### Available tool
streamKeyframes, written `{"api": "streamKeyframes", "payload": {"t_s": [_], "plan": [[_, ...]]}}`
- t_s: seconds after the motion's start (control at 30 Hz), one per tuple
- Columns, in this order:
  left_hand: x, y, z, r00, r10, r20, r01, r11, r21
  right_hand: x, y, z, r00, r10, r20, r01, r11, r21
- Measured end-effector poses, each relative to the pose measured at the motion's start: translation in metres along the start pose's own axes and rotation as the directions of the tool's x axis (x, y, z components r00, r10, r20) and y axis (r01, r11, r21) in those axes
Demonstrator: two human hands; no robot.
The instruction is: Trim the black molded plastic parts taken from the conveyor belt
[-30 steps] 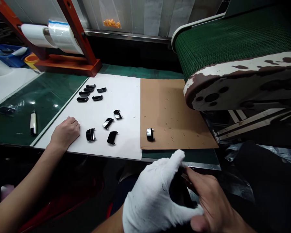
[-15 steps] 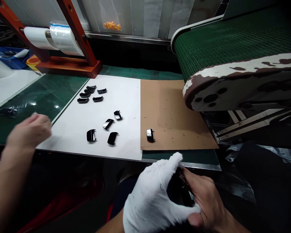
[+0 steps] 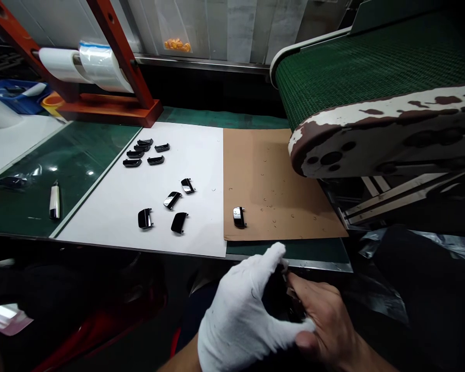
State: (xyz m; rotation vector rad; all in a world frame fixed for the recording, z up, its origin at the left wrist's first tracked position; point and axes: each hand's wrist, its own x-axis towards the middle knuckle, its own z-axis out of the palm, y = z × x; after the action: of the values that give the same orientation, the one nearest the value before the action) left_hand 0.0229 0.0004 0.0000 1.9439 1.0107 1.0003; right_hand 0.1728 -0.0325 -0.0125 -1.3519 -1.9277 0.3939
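My left hand (image 3: 244,315), in a white glove, is curled below the table's front edge. My bare right hand (image 3: 325,320) meets it, fingertips pinched against the glove. Both close on a small dark piece (image 3: 284,305), mostly hidden between them. Nearest on the table is a glossy black part (image 3: 239,217), lying on the brown cardboard sheet (image 3: 271,170). Several more black parts (image 3: 172,199) lie on the white paper (image 3: 112,217), with a tidy cluster (image 3: 145,151) at its far side.
A green conveyor belt (image 3: 372,67) with a chipped white side overhangs the right of the table. Film rolls (image 3: 96,64) hang on an orange stand (image 3: 108,103) at the back left. A black-and-white pen-like tool (image 3: 55,201) and a bagged part (image 3: 11,182) lie on the green mat.
A co-worker's bare arm, resting on the white paper's near left corner, pulled back left and has left the view. My two hands stayed together, shifting slightly.
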Motion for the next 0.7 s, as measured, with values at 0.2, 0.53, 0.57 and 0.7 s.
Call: {"api": "streamKeyframes", "payload": {"t_s": [0.2,0.53,0.57,0.7], "plan": [[-0.002,-0.003,0.002,0.998,-0.044,0.034,0.048,0.994,-0.101,-0.001,-0.001,0.003,0.996,-0.040,-0.076,0.040,0.999,-0.006],[-0.016,-0.015,0.008,1.000,0.014,0.023,-0.004,0.921,-0.389,0.002,-0.012,-0.004,0.993,0.017,-0.116,-0.025,0.997,-0.066],[-0.017,-0.015,0.008,0.999,0.022,0.024,-0.011,0.922,-0.386,0.002,-0.012,-0.005,0.995,0.020,-0.103,-0.028,0.996,-0.081],[-0.017,-0.015,0.007,0.999,0.035,0.041,-0.016,0.919,-0.395,0.002,-0.014,-0.008,0.996,0.026,-0.086,-0.036,0.991,-0.125]]}}
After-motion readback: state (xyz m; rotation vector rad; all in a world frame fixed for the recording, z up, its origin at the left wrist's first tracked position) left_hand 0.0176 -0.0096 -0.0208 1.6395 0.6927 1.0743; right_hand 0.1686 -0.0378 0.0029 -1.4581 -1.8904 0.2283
